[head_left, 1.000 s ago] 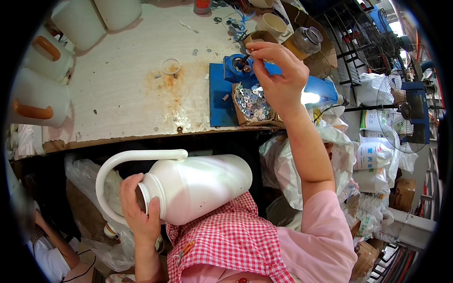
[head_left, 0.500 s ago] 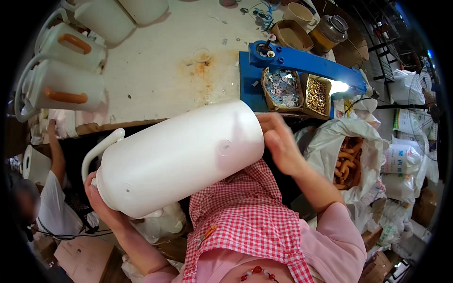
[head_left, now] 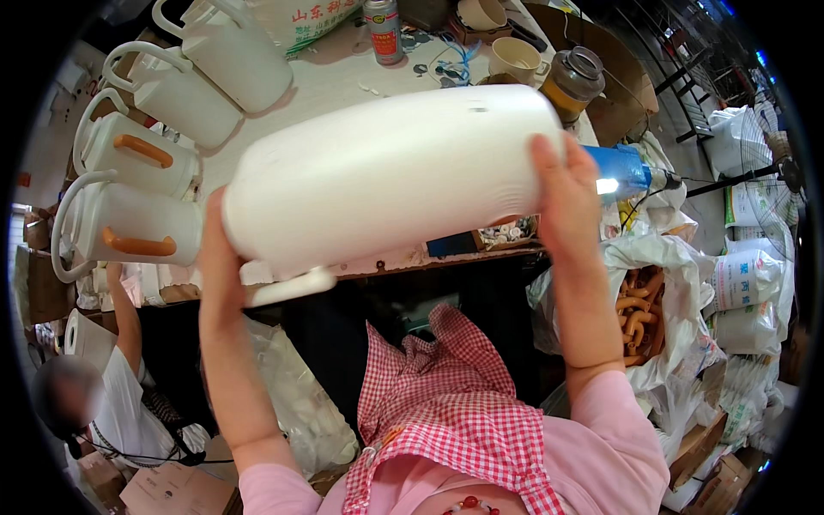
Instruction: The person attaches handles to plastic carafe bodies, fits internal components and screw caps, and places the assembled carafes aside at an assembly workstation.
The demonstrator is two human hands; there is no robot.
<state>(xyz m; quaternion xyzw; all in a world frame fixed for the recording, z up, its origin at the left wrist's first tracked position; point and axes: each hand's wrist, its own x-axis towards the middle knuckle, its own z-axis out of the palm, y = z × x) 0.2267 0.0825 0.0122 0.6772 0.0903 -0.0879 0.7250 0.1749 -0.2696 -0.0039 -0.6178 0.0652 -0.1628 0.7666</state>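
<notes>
One end of a large, white, cylindrical plastic flask (head_left: 386, 172) is clasped by the bare left hand (head_left: 221, 253), the other by the bare right hand (head_left: 568, 193). It lies crosswise between them above the near part of the white table (head_left: 339, 84), the right end farther from the body. Most of the left fingers are hidden behind the flask, so their exact curl cannot be told; the right hand is bent round its end and slightly blurred.

A smooth, bulky body like this is best steadied with broad palm contact at both ends, turned evenly, and kept clear of the rounded white plastic handle (head_left: 296, 287) jutting out beside the left forearm.

Just left of the right hand, below the flask, a small brown cardboard box (head_left: 502, 246) shows grey flat washers (head_left: 512, 230). Beyond that hand, a lidded clear jar (head_left: 579, 73) holds something amber. Nearer the body, outside the right forearm, an open white plastic bag (head_left: 687, 275) contains curved orange-brown plastic handles (head_left: 639, 318).
</notes>
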